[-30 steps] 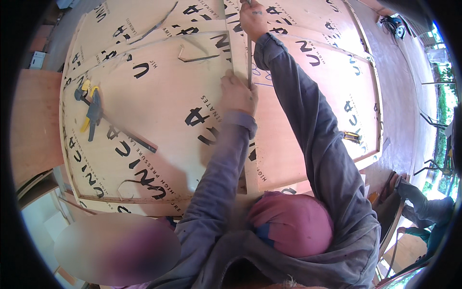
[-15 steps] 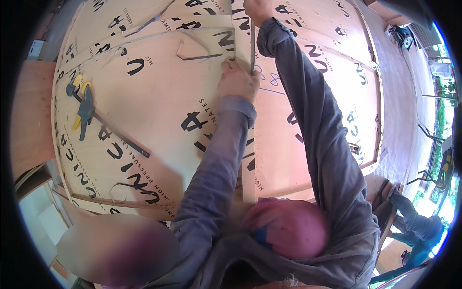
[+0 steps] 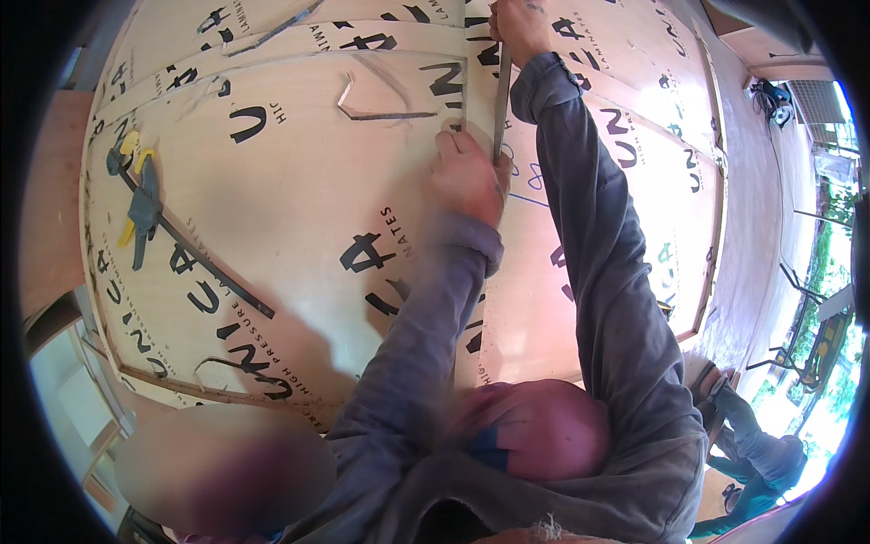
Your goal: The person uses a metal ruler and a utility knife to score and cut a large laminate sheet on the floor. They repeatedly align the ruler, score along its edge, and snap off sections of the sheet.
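My right hand [image 3: 523,29] grips the far end of a thin, flat metal strip [image 3: 501,104], its fingers closed. Closer to me, my left hand [image 3: 468,174] is curled with its knuckles up at the near end of the same strip, its thumb against it. The strip lies along the seam of a pale laminate-faced panel [image 3: 299,181] with black printing. Blue handwritten marks [image 3: 528,177] show just right of my left hand. A bent strip [image 3: 394,115] rests on the panel left of that hand. The undersides of my fingers are hidden.
A grey-and-yellow bar clamp [image 3: 147,204] lies on the panel at the left. Another dark strip [image 3: 276,29] lies at the far side. A power tool with a cord [image 3: 775,102] is on the floor at the right. A person [image 3: 757,444] is low at the lower right.
The whole view has shifted, so the panel and my hands appear slightly lower and further right around the seam. Both hands keep their hold on the metal strip.
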